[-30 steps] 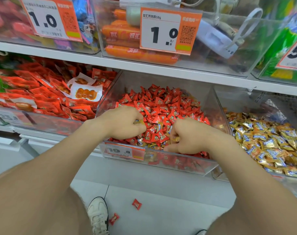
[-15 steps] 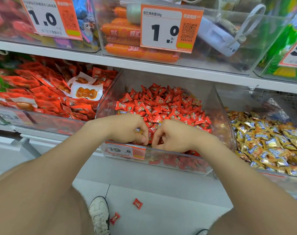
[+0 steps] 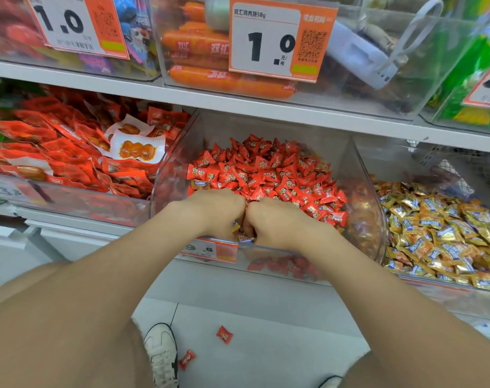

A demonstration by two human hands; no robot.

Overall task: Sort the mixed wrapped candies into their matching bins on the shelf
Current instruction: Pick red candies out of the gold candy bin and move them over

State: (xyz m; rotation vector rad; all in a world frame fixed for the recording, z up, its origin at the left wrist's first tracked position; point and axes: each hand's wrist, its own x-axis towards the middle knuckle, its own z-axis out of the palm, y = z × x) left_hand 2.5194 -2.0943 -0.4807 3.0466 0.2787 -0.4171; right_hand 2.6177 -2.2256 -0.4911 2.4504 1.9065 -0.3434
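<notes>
Few crinkly gold candies (image 3: 236,227) between left hand (image 3: 214,211), right hand (image 3: 278,224)

Shop: shelf (image 3: 238,103) of clear bulk bins (image 3: 358,163), orange price tags (image 3: 277,37), wrapped candies (image 3: 274,175)

Clear plastic middle bin (image 3: 361,191) is sitting in the lower shelf row, holding a pile of red wrapped candies (image 3: 269,169). Clear left bin (image 3: 70,197) of red flat snack packets (image 3: 56,152) is sitting beside it. Clear right bin (image 3: 448,301) is holding a pile of gold foil-wrapped candies (image 3: 439,225). White shelf board (image 3: 266,105) is running above all three, carrying orange sausage sticks (image 3: 224,79). Left hand (image 3: 213,211) and right hand (image 3: 277,222) are touching at the middle bin's front edge, gripping stray gold wrapped candies (image 3: 245,240) between them. Two fallen red candies (image 3: 224,334) are lying on the pale tiled floor (image 3: 266,345) below, right of a white sneaker (image 3: 161,354).
</notes>
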